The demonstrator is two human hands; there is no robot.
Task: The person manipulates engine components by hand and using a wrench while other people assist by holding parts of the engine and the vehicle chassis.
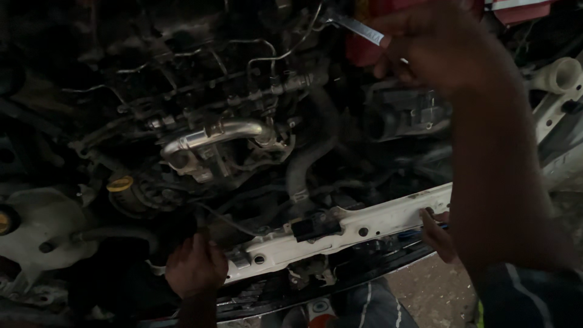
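While the view looks down into a dim, open engine bay, the right hand (pixel 434 48) is raised at the top of the picture, its fingers curled shut around a flat metal spanner (pixel 358 27) whose bright shank sticks out to the left above the engine. That hand and its forearm are blurred and dark, so the exact finger placement cannot be made out. Behind the spanner lies a red part (pixel 364 51), only partly seen.

Lower down, the left hand (pixel 195 267) rests at the near end of the white front crossmember (pixel 376 220), its fingers bent down over dark parts just beside the beam; whether it grips anything there cannot be told (the spot is in deep shadow). A black clip-like block (pixel 314 228) sits on the crossmember near its middle.

A third hand (pixel 437 234), which seems to belong to someone else standing at the front of the car, touches the underside of the crossmember further right, fingers curled against its edge.

Within the bay, a shiny curved metal pipe (pixel 218 136) crosses the centre, a yellow filler cap (pixel 120 184) sits to its lower left, and a pale plastic reservoir (pixel 42 231) fills the left corner. A black ribbed hose (pixel 310 155) runs down beside the pipe.
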